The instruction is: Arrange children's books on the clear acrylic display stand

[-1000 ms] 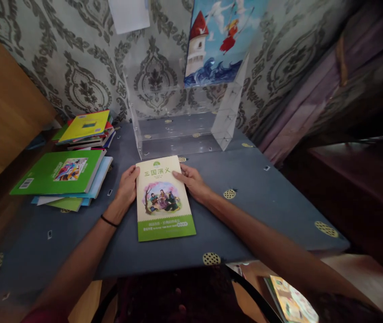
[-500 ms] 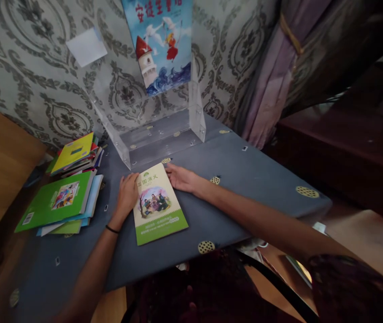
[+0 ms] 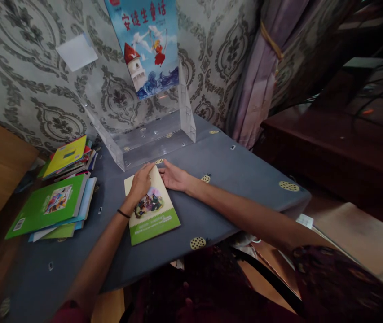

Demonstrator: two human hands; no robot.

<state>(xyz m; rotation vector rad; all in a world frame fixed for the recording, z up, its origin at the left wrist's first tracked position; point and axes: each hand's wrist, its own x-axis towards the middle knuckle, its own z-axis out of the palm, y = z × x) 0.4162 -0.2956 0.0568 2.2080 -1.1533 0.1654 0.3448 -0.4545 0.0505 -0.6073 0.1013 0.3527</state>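
Note:
A cream and green storybook point(image 3: 156, 229), with a picture of several figures on its cover, lies flat on the table. My left hand point(image 3: 141, 183) rests across the upper part of its cover with the fingers stretched out toward the top edge, hiding most of the title. At the book's upper right edge is my right hand point(image 3: 175, 176), thumb raised and fingers apart, their tips close to or touching the edge. Behind the book stands a clear acrylic stand point(image 3: 151, 141). Above that, a blue picture book point(image 3: 149, 49) is upright against the patterned wall.
To the left are two piles of books, one topped by a green book point(image 3: 48, 204), the other by a yellow book point(image 3: 65, 156). A white card point(image 3: 77, 51) shows before the wall. A purple curtain point(image 3: 255, 85) hangs right of the blue-grey table point(image 3: 238, 179).
My left hand has moved from the book's left edge onto its cover. My right hand stays by the right edge. The view has turned slightly right.

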